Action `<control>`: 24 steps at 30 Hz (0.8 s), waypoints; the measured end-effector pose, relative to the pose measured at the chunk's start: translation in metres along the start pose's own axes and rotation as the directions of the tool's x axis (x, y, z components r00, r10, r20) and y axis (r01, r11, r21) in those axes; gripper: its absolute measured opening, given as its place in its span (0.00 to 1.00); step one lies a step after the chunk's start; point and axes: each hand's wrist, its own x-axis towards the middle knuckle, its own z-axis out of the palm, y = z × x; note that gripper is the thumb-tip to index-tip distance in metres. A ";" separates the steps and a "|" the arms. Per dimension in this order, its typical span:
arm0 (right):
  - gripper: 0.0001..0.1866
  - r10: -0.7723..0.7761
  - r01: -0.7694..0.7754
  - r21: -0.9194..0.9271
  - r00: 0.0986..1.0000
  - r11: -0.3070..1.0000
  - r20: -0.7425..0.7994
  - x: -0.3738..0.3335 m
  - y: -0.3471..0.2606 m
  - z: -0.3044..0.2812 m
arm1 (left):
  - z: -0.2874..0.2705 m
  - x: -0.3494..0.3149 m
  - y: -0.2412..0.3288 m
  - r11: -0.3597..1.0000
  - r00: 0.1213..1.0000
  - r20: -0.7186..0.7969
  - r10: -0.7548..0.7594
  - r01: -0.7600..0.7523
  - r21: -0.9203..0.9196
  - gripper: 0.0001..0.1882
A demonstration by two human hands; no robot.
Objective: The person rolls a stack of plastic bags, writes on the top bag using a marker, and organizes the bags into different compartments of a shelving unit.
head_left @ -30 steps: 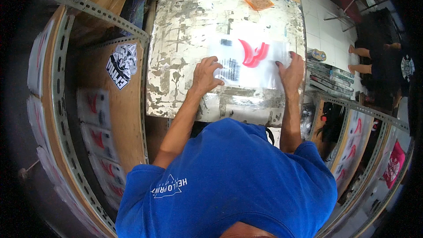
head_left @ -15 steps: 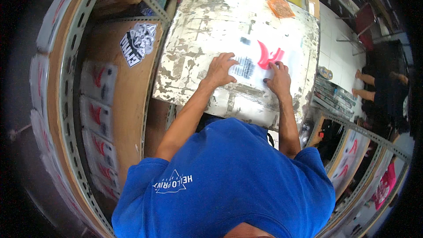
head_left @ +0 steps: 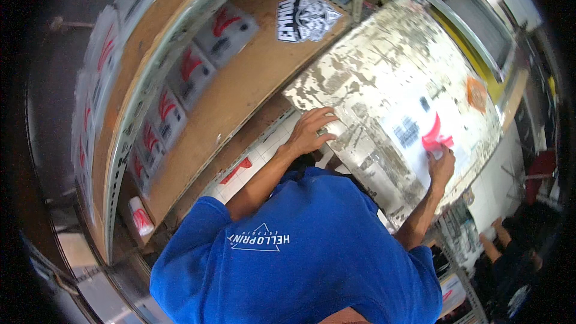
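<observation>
A pale printed sheet (head_left: 409, 132), with dark blocks of print and a red curved shape (head_left: 434, 127), lies flat on a worn white tabletop (head_left: 384, 63). My right hand (head_left: 441, 165) rests at the lower end of the red shape. Its fingertips are bunched together there, and they hide whatever is between them. Off to the left, my left hand (head_left: 311, 133) hovers by the table's left corner, fingers curved and apart, with nothing in them.
Left of me, a metal-framed shelf (head_left: 240, 93) bears several similar red-printed sheets (head_left: 191, 66) and a black-and-white sticker (head_left: 306, 19). An orange square (head_left: 477, 94) lies on the table's far right, by a framed screen (head_left: 471, 27). Another person (head_left: 510, 258) is at lower right.
The view has turned left, bringing more shelf into sight. My left hand has left the sheet for the table's left corner. My right hand stays at the red shape, its fingers now bunched.
</observation>
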 end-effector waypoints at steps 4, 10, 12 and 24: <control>0.26 -0.100 0.107 0.064 0.989 0.992 -0.110 0.023 -0.037 -0.009 | -0.040 -0.055 -0.020 0.987 0.954 -0.264 -0.145 0.159 0.034 0.24; 0.27 -0.361 0.424 0.451 0.906 0.786 -0.223 0.053 -0.202 0.021 | -0.088 -0.116 -0.053 0.911 0.762 -0.546 -0.347 0.411 -0.005 0.24; 0.26 -0.474 0.485 0.539 0.864 0.689 -0.172 0.048 -0.285 0.021 | -0.101 -0.132 -0.058 0.884 0.695 -0.597 -0.401 0.464 -0.054 0.24; 0.30 -0.749 0.826 0.083 0.543 0.557 -0.381 0.102 -0.627 0.135 | -0.140 -0.199 -0.064 0.851 0.614 -0.656 -0.439 0.519 -0.084 0.22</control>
